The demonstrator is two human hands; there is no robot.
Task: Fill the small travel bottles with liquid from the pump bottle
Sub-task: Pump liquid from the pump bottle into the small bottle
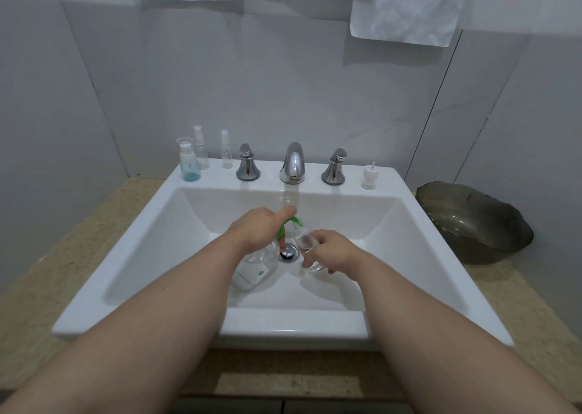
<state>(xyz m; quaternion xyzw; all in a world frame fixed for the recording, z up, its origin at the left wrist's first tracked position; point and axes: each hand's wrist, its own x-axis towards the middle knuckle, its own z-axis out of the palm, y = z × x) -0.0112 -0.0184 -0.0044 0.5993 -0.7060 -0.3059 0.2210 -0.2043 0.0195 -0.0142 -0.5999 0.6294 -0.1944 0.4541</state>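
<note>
Pump bottle (pixel 253 270) is leaning mid-frame, left hand (pixel 256 231) gripping its green pump (pixel 288 224), which is aiming right at the tilted travel bottle (pixel 306 243) the right hand (pixel 335 253) is pinching.

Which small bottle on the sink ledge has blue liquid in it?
The leftmost bottle; blue liquid fills its bottom. The wide spray bottle and the slim spray bottle beside it look clear.

No text, brand or number can be read anywhere in the view. The clear pump bottle (pixel 256 264) carries a white label (pixel 250 277) with a small teal square mark near one edge and faint lines of print beside it, but the print is too small and blurred to make out.
</note>
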